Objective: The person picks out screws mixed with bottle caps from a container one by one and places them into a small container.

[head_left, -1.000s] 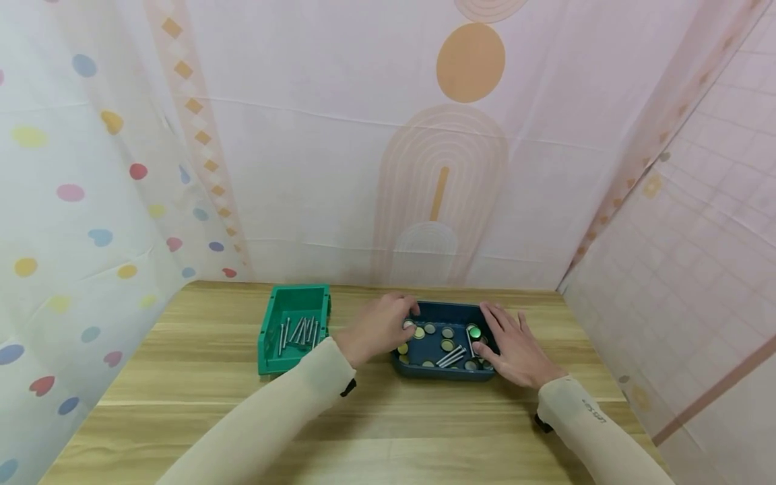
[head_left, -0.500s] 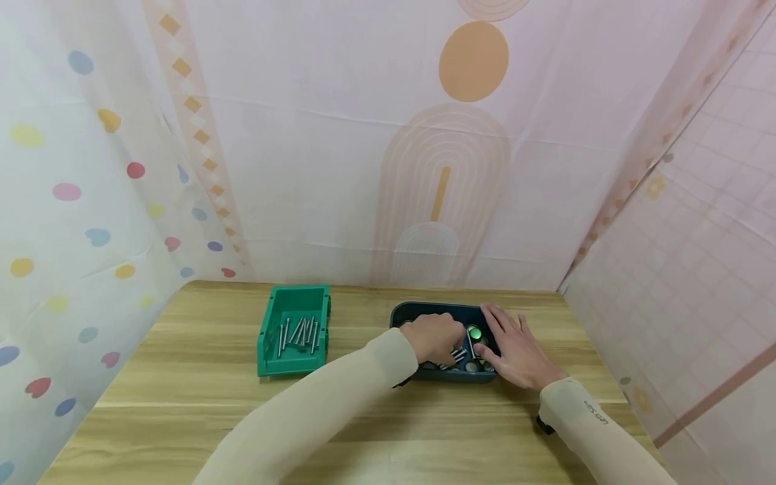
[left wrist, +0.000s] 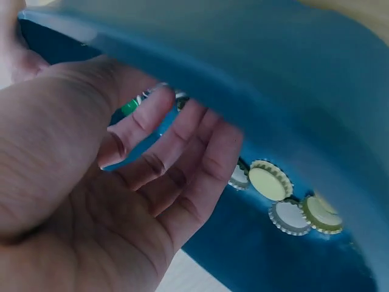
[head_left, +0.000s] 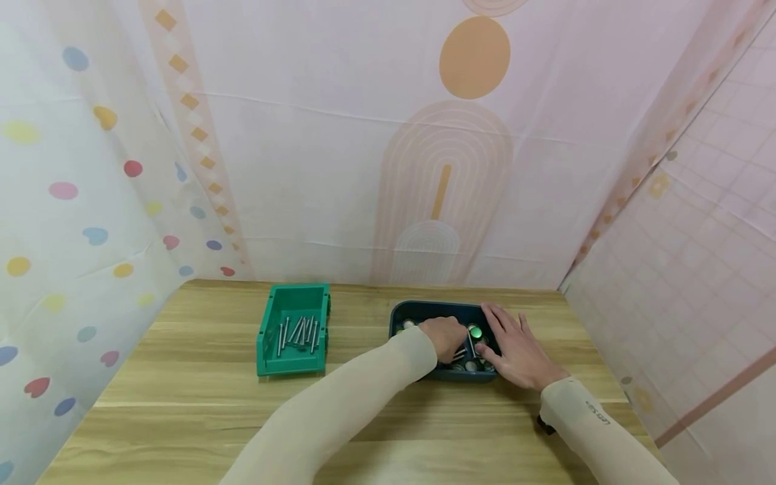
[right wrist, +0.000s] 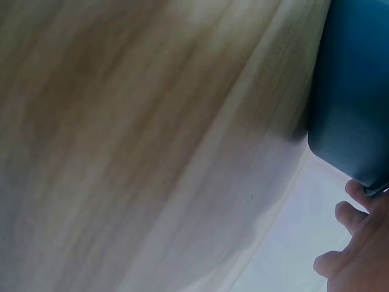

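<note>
A dark blue tray holds several bottle caps and a few silver screws. One cap inside is green. My left hand reaches down into the middle of the tray, over the screws. In the left wrist view its fingers are bent, and the tray wall covers part of the thumb; whether anything is pinched is hidden. My right hand rests on the tray's right rim, fingers extended toward the far corner and thumb over the inner side.
Left of the tray stands a green bin with several silver screws in it. Both containers are on a wooden table. A patterned cloth hangs behind the table's back edge, with more cloth at both sides.
My left hand has moved right, from the tray's left end with its caps to the screws in the middle. My right hand has stayed on the right rim.
</note>
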A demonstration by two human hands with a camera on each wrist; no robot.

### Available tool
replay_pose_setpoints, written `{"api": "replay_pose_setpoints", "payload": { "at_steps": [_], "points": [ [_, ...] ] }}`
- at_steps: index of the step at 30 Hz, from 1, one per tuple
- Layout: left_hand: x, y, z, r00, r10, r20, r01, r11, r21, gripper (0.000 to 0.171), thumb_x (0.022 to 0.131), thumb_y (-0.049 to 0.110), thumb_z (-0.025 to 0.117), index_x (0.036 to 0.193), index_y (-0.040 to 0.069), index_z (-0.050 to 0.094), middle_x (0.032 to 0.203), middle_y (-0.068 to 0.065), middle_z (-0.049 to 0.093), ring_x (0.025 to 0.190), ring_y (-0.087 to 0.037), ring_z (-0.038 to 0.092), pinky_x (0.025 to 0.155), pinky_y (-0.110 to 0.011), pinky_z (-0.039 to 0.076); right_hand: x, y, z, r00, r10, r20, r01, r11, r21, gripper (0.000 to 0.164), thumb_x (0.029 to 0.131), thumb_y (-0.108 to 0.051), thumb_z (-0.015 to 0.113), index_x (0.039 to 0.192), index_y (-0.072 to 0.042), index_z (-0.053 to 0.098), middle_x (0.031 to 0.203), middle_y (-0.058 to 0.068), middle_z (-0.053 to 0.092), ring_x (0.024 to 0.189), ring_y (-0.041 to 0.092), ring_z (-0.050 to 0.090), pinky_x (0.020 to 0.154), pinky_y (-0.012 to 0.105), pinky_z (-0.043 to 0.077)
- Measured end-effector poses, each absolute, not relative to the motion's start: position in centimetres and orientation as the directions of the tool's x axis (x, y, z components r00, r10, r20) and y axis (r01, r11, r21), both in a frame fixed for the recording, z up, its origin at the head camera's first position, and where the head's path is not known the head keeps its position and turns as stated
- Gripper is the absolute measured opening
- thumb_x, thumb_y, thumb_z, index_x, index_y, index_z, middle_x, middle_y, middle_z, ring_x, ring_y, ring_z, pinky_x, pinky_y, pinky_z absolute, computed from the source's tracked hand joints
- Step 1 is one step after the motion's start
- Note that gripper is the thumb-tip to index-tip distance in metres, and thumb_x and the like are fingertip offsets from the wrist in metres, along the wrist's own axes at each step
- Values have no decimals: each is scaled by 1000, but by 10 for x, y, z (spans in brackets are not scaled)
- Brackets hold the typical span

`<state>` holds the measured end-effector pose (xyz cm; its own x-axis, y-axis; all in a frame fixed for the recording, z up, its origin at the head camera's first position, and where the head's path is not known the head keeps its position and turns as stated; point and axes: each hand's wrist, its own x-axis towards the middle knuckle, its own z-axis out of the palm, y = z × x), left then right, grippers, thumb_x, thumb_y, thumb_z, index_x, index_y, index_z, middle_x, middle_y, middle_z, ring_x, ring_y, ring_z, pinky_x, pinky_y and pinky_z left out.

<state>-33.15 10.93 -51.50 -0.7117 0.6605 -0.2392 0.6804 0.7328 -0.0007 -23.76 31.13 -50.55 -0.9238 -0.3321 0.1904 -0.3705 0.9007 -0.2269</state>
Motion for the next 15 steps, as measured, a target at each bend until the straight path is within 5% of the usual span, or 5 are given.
{"api": "replay_pose_setpoints", "payload": {
  "at_steps": [5, 12, 15],
  "points": [
    [-335, 98, -509, -709, 665, -236, 670, 739, 69, 19, 102, 13, 90, 119, 19, 84, 106, 1, 81, 80, -11, 67, 71, -34, 59, -239, 310, -505, -925, -331, 185, -368, 901, -228, 88, 118, -49, 62, 185, -5, 26, 189, 24, 36, 175, 50, 36, 137, 86, 18],
    [-331, 84, -486, -737, 617, -276, 610, 783, 119, 10, 108, 9, 82, 111, 18, 82, 98, 2, 77, 78, -12, 67, 65, -33, 58, -238, 309, -504, -923, -333, 195, -373, 899, -228, 87, 117, -44, 65, 184, -4, 27, 187, 25, 39, 173, 50, 39, 136, 87, 19],
    [-328, 82, -480, -750, 591, -296, 582, 803, 128, 18, 109, 10, 82, 125, 16, 80, 111, -1, 79, 85, -13, 69, 68, -36, 60, -238, 310, -504, -922, -333, 196, -373, 900, -225, 87, 117, -45, 64, 184, -4, 27, 187, 24, 39, 173, 50, 39, 136, 87, 20]
  ]
}}
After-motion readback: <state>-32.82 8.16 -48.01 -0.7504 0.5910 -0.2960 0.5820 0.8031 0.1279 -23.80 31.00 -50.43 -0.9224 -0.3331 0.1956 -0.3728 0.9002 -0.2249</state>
